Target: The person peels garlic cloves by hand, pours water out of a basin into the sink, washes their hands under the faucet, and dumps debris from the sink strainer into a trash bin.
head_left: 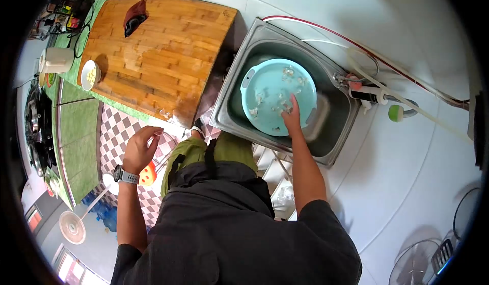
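Reaching into a light-blue plastic basin [262, 84] of scattered pale pieces [253, 112], set inside a stainless-steel sink [322, 119], with right hand [292, 118] open, thumb and index finger spread; holding left hand [140, 150] loosely half-open near a wooden cutting board [168, 56].

No lettering, brand or number can be read. A small dark mark on the wooden board [153, 48], toward its upper right corner, is too faint to make out. The colourful packets [69, 19] at upper left and the watch [118, 173] at left of centre are too small to read.
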### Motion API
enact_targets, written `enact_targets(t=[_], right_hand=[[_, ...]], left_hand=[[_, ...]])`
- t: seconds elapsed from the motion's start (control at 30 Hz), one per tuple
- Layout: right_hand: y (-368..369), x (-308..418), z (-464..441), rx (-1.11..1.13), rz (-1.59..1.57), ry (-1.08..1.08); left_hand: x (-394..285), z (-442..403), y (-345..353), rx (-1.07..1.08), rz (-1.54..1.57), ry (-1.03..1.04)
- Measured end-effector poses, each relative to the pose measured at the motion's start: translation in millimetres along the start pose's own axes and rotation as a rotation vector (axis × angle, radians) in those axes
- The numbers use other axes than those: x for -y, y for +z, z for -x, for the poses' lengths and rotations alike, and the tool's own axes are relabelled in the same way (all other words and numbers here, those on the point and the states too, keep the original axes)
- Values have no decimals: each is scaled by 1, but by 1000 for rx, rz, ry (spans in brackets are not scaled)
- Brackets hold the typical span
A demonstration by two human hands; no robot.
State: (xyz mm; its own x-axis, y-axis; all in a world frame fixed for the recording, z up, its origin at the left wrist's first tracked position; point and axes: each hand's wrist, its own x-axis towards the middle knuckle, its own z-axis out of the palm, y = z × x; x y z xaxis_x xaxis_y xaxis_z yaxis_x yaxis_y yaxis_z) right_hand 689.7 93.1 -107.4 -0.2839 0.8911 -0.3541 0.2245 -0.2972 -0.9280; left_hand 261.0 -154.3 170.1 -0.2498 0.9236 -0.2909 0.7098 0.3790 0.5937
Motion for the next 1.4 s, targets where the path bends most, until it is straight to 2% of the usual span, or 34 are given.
enact_targets(t=[0.13,0.2,0.33,0.4,0.5,0.67,0.73,0.87,0.93,1.07,1.17,1.23,1.27,1.33,1.37,1.4], right_hand=[[16,23,-15,80,-20,-19],[23,25,-22,182,-146,61],[46,26,-32,290,-100,81],[61,25,-33,316,113,-107],[79,20,-28,380,268,-199],[95,27,-5,388,405,-223],[94,27,1,391,639,-260],[88,19,5,436,620,-306],[85,8,5,456,781,-309],[75,-10,8,421,800,-314],[70,-17,8,301,670,-286],[67,-16,6,95,546,-176],[64,-13,5,94,551,-178],[60,5,3,-19,39,277],[57,18,4,-22,42,276],[52,36,8,-29,-163,341]], left_hand=[[-5,4,4,1,22,-49],[-8,5,4,2,11,-26],[-9,10,7,-8,16,-72],[-3,13,10,1,28,-103],[-6,16,8,0,27,-110],[-4,20,8,-27,16,-114],[-2,21,9,-35,22,-101],[4,20,12,-31,44,-117],[4,19,15,-22,40,-109],[-5,10,17,-6,38,-112],[-9,-4,27,7,60,-46],[-15,-23,47,33,207,-30],[-25,-36,58,79,251,-5],[-37,-61,90,188,469,26],[-45,-74,107,268,495,-8],[-56,-86,122,329,544,-26]])
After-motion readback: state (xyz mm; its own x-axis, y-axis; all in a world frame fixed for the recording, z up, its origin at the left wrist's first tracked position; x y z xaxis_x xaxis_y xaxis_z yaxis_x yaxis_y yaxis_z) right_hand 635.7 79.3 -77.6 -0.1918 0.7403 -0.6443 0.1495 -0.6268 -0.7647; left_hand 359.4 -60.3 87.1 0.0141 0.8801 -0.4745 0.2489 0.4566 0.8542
